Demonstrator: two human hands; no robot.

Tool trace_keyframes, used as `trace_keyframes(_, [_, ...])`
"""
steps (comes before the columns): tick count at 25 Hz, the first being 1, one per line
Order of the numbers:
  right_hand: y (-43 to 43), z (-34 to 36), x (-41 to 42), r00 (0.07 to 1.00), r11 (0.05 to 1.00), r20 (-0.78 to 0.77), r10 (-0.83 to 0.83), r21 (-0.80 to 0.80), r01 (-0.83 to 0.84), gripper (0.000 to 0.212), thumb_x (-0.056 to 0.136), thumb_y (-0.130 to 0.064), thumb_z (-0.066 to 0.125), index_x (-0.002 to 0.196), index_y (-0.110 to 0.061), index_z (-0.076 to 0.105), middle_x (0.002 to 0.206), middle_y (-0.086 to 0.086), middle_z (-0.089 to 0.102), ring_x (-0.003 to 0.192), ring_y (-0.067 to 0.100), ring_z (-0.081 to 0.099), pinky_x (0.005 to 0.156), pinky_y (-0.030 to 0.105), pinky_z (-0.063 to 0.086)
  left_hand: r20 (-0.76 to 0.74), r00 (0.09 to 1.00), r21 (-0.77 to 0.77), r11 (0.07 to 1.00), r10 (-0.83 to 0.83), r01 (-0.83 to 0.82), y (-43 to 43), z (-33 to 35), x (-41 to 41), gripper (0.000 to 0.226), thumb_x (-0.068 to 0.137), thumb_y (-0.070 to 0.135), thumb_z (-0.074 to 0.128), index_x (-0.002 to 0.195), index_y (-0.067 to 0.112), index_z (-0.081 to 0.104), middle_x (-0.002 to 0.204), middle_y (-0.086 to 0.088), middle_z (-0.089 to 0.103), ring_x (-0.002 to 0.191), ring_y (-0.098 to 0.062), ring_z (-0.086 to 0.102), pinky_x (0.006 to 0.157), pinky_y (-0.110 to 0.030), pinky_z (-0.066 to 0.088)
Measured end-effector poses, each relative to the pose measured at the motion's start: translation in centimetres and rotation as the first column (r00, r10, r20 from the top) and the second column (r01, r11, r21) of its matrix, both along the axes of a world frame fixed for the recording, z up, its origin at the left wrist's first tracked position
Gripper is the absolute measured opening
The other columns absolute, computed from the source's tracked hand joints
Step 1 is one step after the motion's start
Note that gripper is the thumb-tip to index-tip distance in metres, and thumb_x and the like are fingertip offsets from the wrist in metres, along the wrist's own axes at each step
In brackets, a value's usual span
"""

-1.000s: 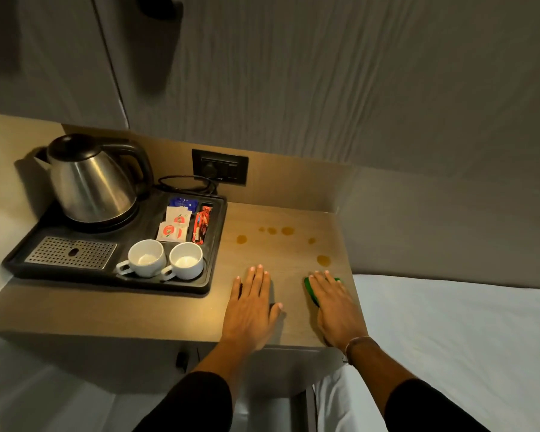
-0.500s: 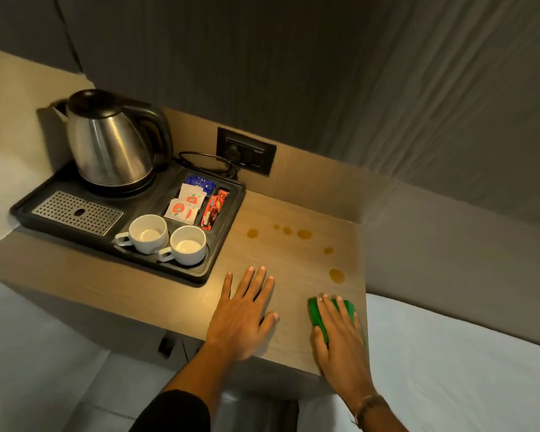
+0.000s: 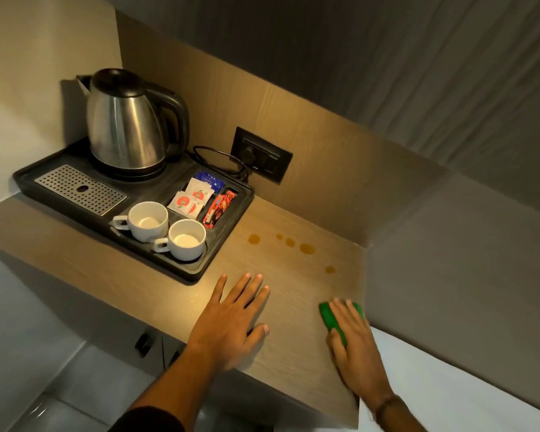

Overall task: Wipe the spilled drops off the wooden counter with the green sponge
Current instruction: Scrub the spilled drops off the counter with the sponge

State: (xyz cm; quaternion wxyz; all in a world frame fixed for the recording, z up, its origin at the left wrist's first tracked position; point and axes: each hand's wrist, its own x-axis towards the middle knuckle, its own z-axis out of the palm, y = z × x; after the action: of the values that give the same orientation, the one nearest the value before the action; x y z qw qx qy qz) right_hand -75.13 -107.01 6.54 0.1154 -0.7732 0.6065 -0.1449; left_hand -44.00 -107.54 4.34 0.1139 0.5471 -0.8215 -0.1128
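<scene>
The green sponge point(image 3: 329, 316) lies on the wooden counter point(image 3: 296, 294) near its right edge. My right hand point(image 3: 354, 344) presses flat on top of it and covers most of it. Several brown drops point(image 3: 307, 248) dot the counter beyond the sponge: one at the left point(image 3: 253, 239), a few in a row, and a small one point(image 3: 330, 270) nearest the sponge. My left hand point(image 3: 231, 319) rests flat on the counter with its fingers spread, left of the sponge, and holds nothing.
A black tray point(image 3: 228, 244) fills the counter's left half with a steel kettle point(image 3: 125, 123), two white cups point(image 3: 148, 221), sachets point(image 3: 190, 198) and a drip grille point(image 3: 81, 188). A wall socket point(image 3: 262, 157) sits behind. A white bed point(image 3: 468, 385) lies to the right.
The view has swung left and tilted. The drop that lay just beyond the sponge half a second ago no longer shows. My right hand stays on the sponge; my left hand stays flat.
</scene>
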Motion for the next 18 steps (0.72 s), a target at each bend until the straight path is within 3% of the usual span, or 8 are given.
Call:
trace_keyframes(2, [-4.7, 0.6, 0.4, 0.988, 0.990, 0.067, -0.139, -0.003, 0.140, 0.052, 0.106, -0.017, 0.049, 0.156, -0.025, 0.041, 0.164, 0.003, 0.041, 0.156, 0.027, 0.025, 0.129, 0.047, 0.018, 0.006, 1.000, -0.006, 1.000, -0.005, 0.005, -0.2, -0.1, -0.1, 0.074, 0.105, 0.063, 0.026, 0.167, 0.025, 0.008, 0.178, -0.002, 0.002, 0.161, -0.022, -0.009, 0.128, -0.063, -0.002])
trace_keyframes(4, [-8.1, 1.4, 3.3, 0.964, 0.970, 0.109, -0.240, 0.058, 0.235, 0.050, 0.107, -0.014, 0.048, 0.156, -0.015, 0.041, 0.164, 0.008, 0.040, 0.156, 0.028, 0.025, 0.129, 0.050, 0.018, -0.017, 1.000, -0.015, 1.000, 0.006, -0.007, -0.2, -0.3, -0.2, 0.075, 0.105, 0.063, 0.026, 0.166, 0.026, 0.007, 0.177, -0.001, 0.000, 0.160, -0.021, -0.011, 0.128, -0.060, -0.007])
trace_keyframes(7, [-7.0, 0.0, 3.1, 0.998, 0.999, 0.042, 0.050, 0.011, -0.050, 0.053, 0.108, -0.026, 0.044, 0.159, -0.028, 0.033, 0.168, -0.005, 0.031, 0.159, 0.014, 0.015, 0.131, 0.043, 0.011, -0.027, 1.000, -0.009, 1.000, 0.000, 0.000, -0.1, -0.4, -0.1, 0.074, 0.105, 0.063, 0.026, 0.166, 0.026, 0.009, 0.177, -0.003, 0.003, 0.160, -0.021, -0.009, 0.128, -0.061, -0.005])
trace_keyframes(9, [-6.6, 0.1, 0.5, 0.992, 0.993, 0.045, 0.115, 0.012, -0.116, 0.053, 0.108, -0.029, 0.046, 0.159, -0.033, 0.034, 0.168, -0.007, 0.030, 0.159, 0.013, 0.015, 0.130, 0.037, 0.011, -0.014, 1.000, -0.016, 1.000, 0.010, -0.010, -0.1, -0.5, 0.0, 0.074, 0.105, 0.064, 0.024, 0.166, 0.026, 0.008, 0.178, -0.003, 0.004, 0.161, -0.022, -0.008, 0.128, -0.062, -0.002])
trace_keyframes(13, [-14.2, 2.1, 4.1, 0.981, 0.982, 0.071, -0.181, 0.061, 0.177, 0.048, 0.106, -0.009, 0.049, 0.154, -0.012, 0.045, 0.163, 0.012, 0.041, 0.155, 0.034, 0.026, 0.128, 0.050, 0.018, -0.011, 1.000, -0.004, 1.000, 0.003, -0.003, -0.2, -0.3, -0.1, 0.073, 0.105, 0.064, 0.024, 0.166, 0.027, 0.006, 0.178, -0.002, -0.001, 0.161, -0.023, -0.009, 0.128, -0.063, -0.002])
trace_keyframes(15, [-14.4, 1.7, 6.2, 0.996, 0.996, 0.052, -0.070, 0.061, 0.066, 0.050, 0.106, -0.010, 0.049, 0.155, -0.012, 0.042, 0.164, 0.010, 0.038, 0.157, 0.030, 0.023, 0.129, 0.049, 0.012, -0.028, 1.000, 0.004, 1.000, -0.004, 0.004, -0.1, -0.1, -0.1, 0.073, 0.106, 0.063, 0.025, 0.166, 0.026, 0.007, 0.178, -0.002, 0.000, 0.161, -0.022, -0.009, 0.128, -0.063, -0.002])
trace_keyframes(18, [-11.0, 0.6, 2.5, 0.981, 0.981, 0.023, 0.191, 0.030, -0.192, 0.053, 0.108, -0.021, 0.048, 0.159, -0.023, 0.035, 0.168, -0.003, 0.032, 0.159, 0.016, 0.015, 0.129, 0.041, 0.010, -0.013, 1.000, 0.008, 1.000, 0.000, 0.000, 0.0, -0.2, 0.2, 0.073, 0.106, 0.064, 0.021, 0.166, 0.027, 0.003, 0.178, -0.001, -0.004, 0.161, -0.022, -0.013, 0.128, -0.063, -0.003])
